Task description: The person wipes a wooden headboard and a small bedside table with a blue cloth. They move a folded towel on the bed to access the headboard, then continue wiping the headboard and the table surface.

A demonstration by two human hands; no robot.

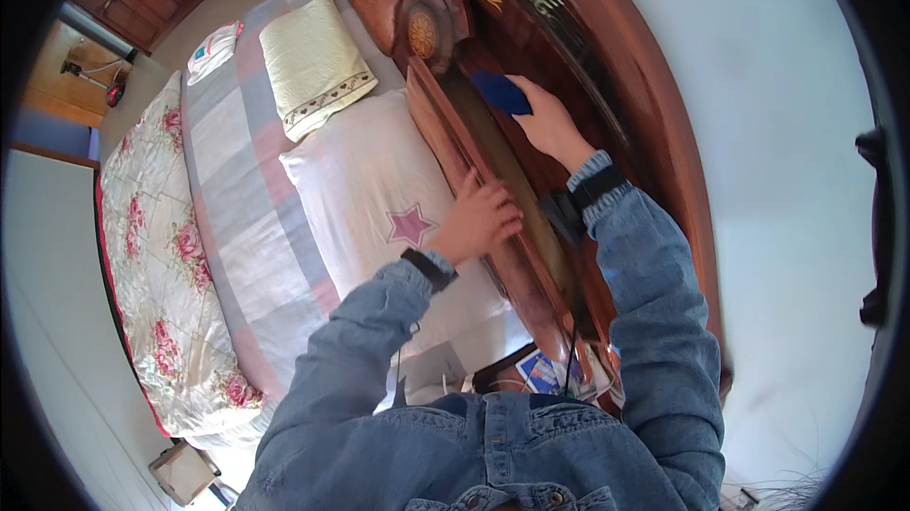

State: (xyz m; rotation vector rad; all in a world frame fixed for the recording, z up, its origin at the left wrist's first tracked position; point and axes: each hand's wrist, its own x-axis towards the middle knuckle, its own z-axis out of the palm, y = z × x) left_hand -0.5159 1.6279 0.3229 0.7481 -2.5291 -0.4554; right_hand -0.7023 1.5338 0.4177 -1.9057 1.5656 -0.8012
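My right hand (549,121) holds a dark blue cloth (502,93) against the inner side of a carved reddish-brown wooden headboard (593,95). My left hand (480,221) rests on the headboard's front rail (455,130), its fingers spread over the top edge and slightly blurred. Between this rail and the tall back panel runs a long recessed ledge (522,180). Just left of my left hand lies a white pillow (355,177) with a pink star. A round carved rosette (421,34) with a gold centre stands beyond the cloth.
A pale yellow towel (309,59) covers a second pillow on the checked bed sheet (234,205). A floral quilt (153,255) lies along the bed's far side. Printed items (540,372) and cables sit on a bedside surface below me. The white wall (775,155) borders the headboard.
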